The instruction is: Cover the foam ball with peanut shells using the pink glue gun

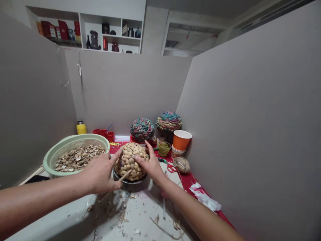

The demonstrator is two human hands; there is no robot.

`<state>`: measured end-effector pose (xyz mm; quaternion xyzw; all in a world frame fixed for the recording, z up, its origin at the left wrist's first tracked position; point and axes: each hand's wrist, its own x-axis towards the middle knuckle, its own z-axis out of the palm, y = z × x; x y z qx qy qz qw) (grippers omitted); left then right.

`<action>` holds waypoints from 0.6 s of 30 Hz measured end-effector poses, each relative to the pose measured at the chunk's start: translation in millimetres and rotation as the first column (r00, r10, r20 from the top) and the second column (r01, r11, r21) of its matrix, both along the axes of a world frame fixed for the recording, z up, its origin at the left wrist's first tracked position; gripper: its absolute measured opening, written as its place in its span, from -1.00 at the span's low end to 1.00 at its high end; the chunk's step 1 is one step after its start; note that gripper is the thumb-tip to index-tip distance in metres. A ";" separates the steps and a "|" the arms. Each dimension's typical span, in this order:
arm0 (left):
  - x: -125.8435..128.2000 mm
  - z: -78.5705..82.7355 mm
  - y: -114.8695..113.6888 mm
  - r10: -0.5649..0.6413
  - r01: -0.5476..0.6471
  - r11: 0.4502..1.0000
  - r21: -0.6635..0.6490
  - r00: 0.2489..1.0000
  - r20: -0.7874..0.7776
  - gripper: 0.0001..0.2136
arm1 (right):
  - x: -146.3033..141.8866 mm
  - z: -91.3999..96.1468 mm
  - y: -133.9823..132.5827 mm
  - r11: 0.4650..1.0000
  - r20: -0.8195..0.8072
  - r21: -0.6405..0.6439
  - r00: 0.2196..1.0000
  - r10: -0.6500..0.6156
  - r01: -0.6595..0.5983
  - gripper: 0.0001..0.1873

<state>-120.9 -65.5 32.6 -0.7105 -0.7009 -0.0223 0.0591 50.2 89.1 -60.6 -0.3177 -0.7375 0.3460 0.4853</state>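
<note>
A rounded ball covered in unshelled peanuts [130, 155] rests in a shallow metal bowl [135, 182] at the middle of the table. My left hand [101, 172] lies against its left side, index finger and thumb spread around it. On the other side my right hand [152, 164] holds it, with the thumb on the front and the fingers reaching behind. A thin tan stick or cord end [125, 175] runs from the ball's front to my left thumb; whether the thumb grips it is unclear. The fingers behind the ball are partly hidden.
A green basket [47, 160] of shell pieces stands left. Behind are a yellow bottle [81, 128], red cups [110, 136] and two coloured balls [142, 129]. An orange cup [181, 141], twine [182, 165] and red-handled scissors [171, 168] sit right. Grey partitions enclose three sides.
</note>
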 end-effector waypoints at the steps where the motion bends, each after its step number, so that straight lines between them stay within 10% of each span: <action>1: 0.9 -3.1 -1.9 0.004 -0.004 1.000 0.015 1.000 -0.008 -0.08 | -0.3 -0.7 -1.5 1.000 -0.005 0.012 1.000 0.001 0.000 0.00; 18: 12.4 -53.2 -20.6 0.099 -0.112 0.988 0.111 0.988 0.118 -0.07 | 0.1 -5.7 -15.9 0.999 -0.051 0.033 0.999 -0.006 0.007 0.06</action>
